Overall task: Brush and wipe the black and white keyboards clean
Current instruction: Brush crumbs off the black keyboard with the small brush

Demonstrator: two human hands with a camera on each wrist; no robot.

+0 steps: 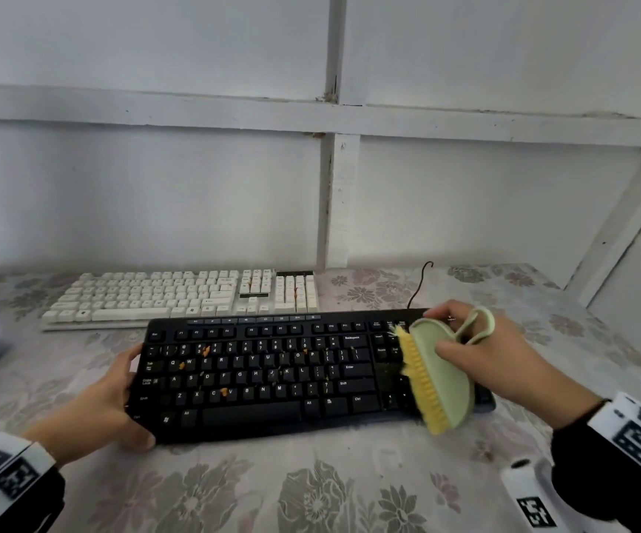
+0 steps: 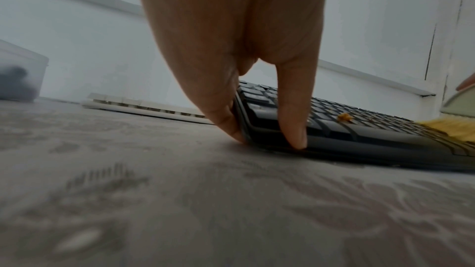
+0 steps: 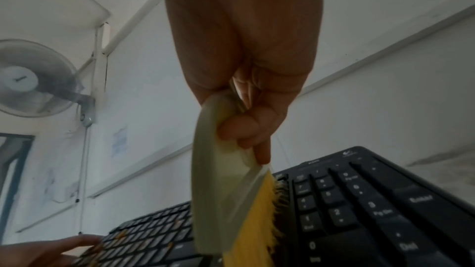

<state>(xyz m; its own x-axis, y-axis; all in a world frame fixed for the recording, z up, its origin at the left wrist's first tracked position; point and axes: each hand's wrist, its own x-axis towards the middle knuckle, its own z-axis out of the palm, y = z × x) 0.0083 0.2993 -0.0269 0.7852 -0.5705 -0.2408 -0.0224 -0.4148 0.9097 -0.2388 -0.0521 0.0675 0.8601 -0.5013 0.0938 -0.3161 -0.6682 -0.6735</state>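
The right hand [image 1: 503,352] curled its fingers [image 3: 239,129] round a green brush [image 1: 441,375], its yellow bristles on the black keyboard's [image 1: 272,375] right end. The left hand [image 1: 107,402] pinched the left end. The white keyboard [image 1: 180,298] lay behind, by the table's [image 1: 311,490] back edge.

The black keyboard [image 1: 272,375] lies on the table [image 1: 349,490], the white keyboard [image 1: 180,298] just behind it to the left. The brush [image 1: 440,378] rests on the black keyboard's right part.
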